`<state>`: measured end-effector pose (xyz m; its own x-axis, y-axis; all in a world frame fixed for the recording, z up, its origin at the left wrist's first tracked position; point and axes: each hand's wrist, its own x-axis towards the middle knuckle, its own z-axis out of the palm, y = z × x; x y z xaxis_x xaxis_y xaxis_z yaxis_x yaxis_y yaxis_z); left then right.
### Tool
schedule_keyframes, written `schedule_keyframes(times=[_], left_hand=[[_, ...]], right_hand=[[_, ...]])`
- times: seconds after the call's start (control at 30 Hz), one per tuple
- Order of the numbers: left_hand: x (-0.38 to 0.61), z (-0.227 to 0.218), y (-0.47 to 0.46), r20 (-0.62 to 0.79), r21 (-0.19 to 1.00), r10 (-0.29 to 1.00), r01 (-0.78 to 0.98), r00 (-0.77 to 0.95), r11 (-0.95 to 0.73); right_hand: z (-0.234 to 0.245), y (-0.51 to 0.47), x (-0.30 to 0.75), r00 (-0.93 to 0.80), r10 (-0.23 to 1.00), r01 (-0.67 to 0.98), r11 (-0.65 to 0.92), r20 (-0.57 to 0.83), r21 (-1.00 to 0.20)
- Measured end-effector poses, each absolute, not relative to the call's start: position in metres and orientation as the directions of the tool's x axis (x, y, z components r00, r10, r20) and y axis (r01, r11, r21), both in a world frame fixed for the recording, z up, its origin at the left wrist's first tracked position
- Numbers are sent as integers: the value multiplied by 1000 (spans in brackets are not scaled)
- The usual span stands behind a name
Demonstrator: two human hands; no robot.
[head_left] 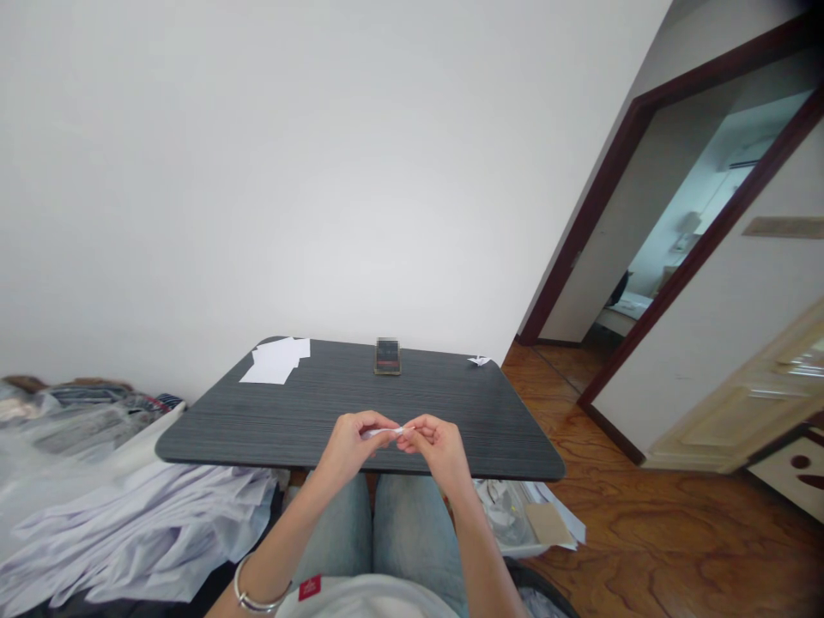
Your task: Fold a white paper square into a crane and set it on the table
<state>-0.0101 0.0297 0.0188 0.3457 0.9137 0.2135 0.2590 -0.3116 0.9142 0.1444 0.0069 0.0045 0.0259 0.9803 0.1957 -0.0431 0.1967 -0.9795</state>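
Observation:
A small strip of folded white paper (384, 431) is pinched between my two hands, just above the near edge of the dark table (335, 390). My left hand (358, 438) grips its left part between thumb and fingers. With thumb and fingertips, my right hand (434, 439) holds the other end. The fingers cover much of the paper, so its exact shape is hard to make out. White paper sheets (274, 360) lie at the table's far left. At the far right corner rests a small folded white paper piece (479, 360).
A phone-like device (388, 356) stands at the table's back, near the wall. White cloth (148, 532) is heaped at left below the table. A container with papers (515, 519) sits on the wooden floor at right. Beyond is a doorway (644, 215).

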Motion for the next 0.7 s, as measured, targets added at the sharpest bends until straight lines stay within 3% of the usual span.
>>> schedule_keyframes(times=[0.2,0.7], left_hand=[[-9,17,31,240,909,910,250,339,-333],[-9,14,33,137,972,937,139,321,-190]], right_hand=[[2,8,143,33,979,-44,202,201,-978],[-2,11,144,38,974,-82,228,225,-970]])
